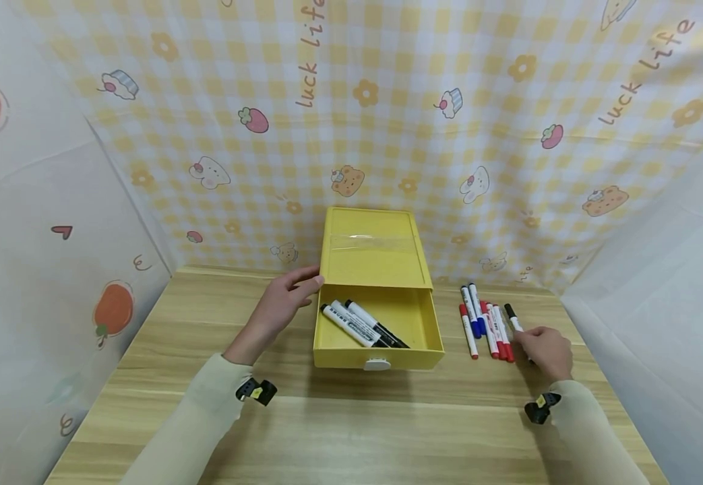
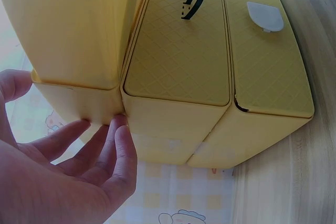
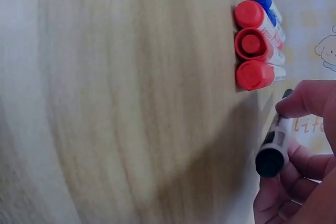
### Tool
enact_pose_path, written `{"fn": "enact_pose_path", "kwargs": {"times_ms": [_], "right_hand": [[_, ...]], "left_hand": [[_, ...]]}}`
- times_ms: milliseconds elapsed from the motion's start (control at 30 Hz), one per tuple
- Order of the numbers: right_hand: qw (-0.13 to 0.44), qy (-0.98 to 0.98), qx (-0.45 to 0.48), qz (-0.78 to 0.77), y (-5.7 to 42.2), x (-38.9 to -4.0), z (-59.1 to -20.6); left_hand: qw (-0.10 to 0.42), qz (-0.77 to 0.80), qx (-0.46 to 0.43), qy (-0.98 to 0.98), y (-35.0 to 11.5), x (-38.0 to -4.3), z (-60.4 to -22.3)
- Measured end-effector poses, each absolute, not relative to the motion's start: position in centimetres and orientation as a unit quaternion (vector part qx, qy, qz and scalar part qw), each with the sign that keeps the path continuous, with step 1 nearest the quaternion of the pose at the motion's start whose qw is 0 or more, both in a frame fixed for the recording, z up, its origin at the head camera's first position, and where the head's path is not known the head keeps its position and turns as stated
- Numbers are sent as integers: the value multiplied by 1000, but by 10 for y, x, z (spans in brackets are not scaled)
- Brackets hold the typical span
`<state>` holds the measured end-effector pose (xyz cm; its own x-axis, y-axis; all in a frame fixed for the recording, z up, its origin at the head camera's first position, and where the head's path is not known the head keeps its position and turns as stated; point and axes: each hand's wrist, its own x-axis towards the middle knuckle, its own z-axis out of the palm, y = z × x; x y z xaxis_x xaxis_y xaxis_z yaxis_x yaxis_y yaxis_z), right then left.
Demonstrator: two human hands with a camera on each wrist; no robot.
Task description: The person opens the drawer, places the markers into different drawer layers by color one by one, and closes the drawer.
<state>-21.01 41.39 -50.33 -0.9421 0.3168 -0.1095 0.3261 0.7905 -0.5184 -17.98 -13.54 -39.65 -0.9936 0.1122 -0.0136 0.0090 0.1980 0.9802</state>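
Note:
A yellow drawer unit (image 1: 369, 249) stands at the back middle of the table, its top drawer (image 1: 418, 323) pulled out. Several black-capped whiteboard markers (image 1: 351, 323) lie inside that drawer. My left hand (image 1: 278, 303) rests against the unit's left side; in the left wrist view its fingers (image 2: 105, 156) touch the side panel, with the thumb near its edge. On the right, my right hand (image 1: 548, 350) pinches a black marker (image 3: 275, 148) between thumb and fingers, just beside the row of red markers (image 1: 499, 333).
Two blue markers (image 1: 472, 310) and another red marker (image 1: 468, 331) lie between the drawer unit and my right hand. Below the pulled-out drawer are two closed ones, with a black loop handle (image 2: 195, 2) and a white pull (image 2: 265, 17). A patterned curtain (image 1: 363, 135) hangs behind the table.

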Motion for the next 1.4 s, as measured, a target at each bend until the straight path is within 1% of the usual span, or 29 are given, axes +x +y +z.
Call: {"fn": "enact_pose_path", "kwargs": {"times_ms": [167, 367, 933, 1100, 1400], "right_hand": [[-14, 938, 186, -294, 409, -208, -500], [-40, 936, 167, -308, 400, -207, -492], [-61, 936, 127, -323, 362, -203, -460], [-61, 936, 110, -329, 352, -200, -450], [-79, 940, 69, -324, 332, -193, -432]], "left_hand": [[42, 634, 37, 772, -135, -180, -397], [43, 634, 39, 771, -135, -179, -396], [44, 634, 36, 771, -134, -178, -394], [43, 633, 37, 772, -134, -178, -394], [43, 632, 39, 772, -135, -177, -394]]}}
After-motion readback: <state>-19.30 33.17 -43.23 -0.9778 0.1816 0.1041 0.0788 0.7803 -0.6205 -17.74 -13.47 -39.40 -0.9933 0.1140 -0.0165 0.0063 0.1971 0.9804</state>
